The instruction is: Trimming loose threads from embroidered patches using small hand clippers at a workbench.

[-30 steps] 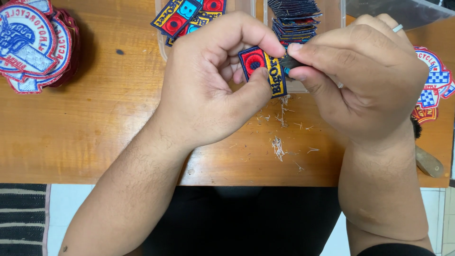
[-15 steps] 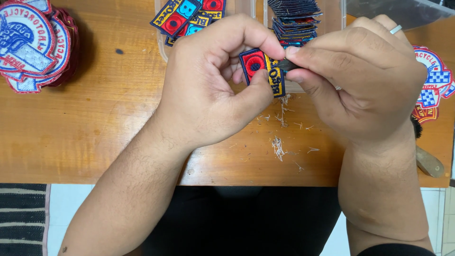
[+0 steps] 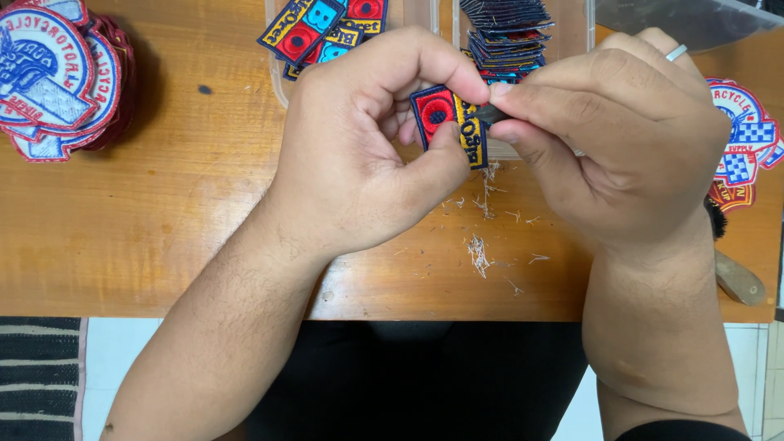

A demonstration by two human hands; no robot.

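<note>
My left hand [image 3: 367,155] pinches a small embroidered patch [image 3: 447,122], red and yellow with a dark blue border, between thumb and forefinger above the wooden table [image 3: 163,220]. My right hand [image 3: 612,139], a ring on one finger, grips a small dark tool [image 3: 490,113] at the patch's right edge; most of that tool is hidden by the fingers. Loose thread trimmings [image 3: 482,245] lie on the wood below the hands.
A clear tray [image 3: 278,73] at the back holds several similar patches, with a stack of dark-backed ones [image 3: 506,28] beside it. Round red, white and blue patches are piled at far left [image 3: 57,77] and at right [image 3: 739,139]. A wooden handle [image 3: 735,273] lies near the right edge.
The patch has shifted slightly in my fingers; both hands stay in nearly the same place over the table.
</note>
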